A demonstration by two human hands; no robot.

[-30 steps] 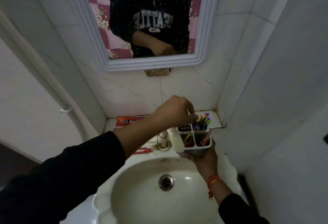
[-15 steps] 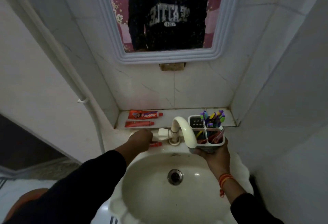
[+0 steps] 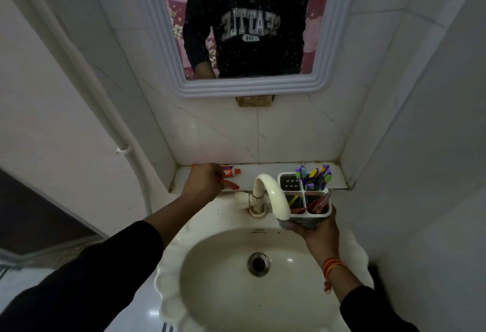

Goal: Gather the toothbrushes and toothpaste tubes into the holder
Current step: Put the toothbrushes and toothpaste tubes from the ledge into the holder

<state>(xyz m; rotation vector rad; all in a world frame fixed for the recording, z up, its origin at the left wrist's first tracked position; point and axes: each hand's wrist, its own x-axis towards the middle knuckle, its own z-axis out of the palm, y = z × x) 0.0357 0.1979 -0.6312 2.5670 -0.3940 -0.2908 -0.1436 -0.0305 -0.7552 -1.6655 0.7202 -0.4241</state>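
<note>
- Holder [image 3: 305, 201] is a white plastic caddy with four square compartments, cupped from below by the right hand [image 3: 314, 229], which is wrapped around its base, just over the right rim of the sink [image 3: 218, 279].
- Toothbrushes [image 3: 314, 175] with purple, yellow and green handles stick up out of the back-right compartment. Front compartments have red and yellow stuff in them, too dim to name. Back-left one shows a perforated bottom.
- Left hand [image 3: 203, 183] is down on the white tiled ledge [image 3: 263, 171] behind the sink, fingers curled over the red toothpaste tubes. One tube [image 3: 231, 172] pokes out to the right with its white cap showing, a second red tube [image 3: 231, 185] peeks out below the knuckles. Can't really tell if it's gripping them or just resting on top.
- Cream curved faucet [image 3: 273, 195] arches right in front of the holder, glossy and smooth.
- Sink is an oval off-white basin with a scalloped edge and a metal drain [image 3: 258, 264].
- Orange thread band [image 3: 332, 266] on the right wrist.
</note>
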